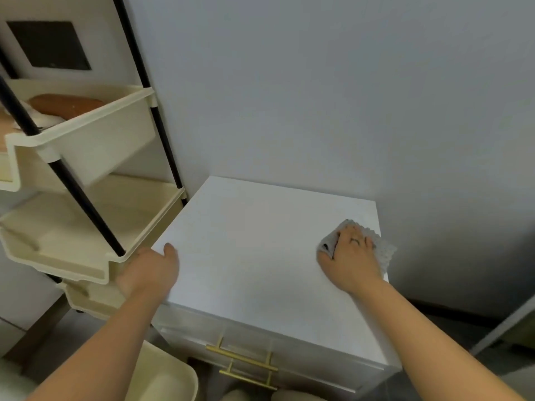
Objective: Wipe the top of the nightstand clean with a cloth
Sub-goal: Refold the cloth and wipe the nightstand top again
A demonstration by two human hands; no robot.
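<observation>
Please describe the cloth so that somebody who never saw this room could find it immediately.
Find the white nightstand standing against the grey wall. At the right edge of its top, the right hand presses flat on the cloth. It is grey, crumpled and textured, the only soft thing on that smooth white surface.
</observation>
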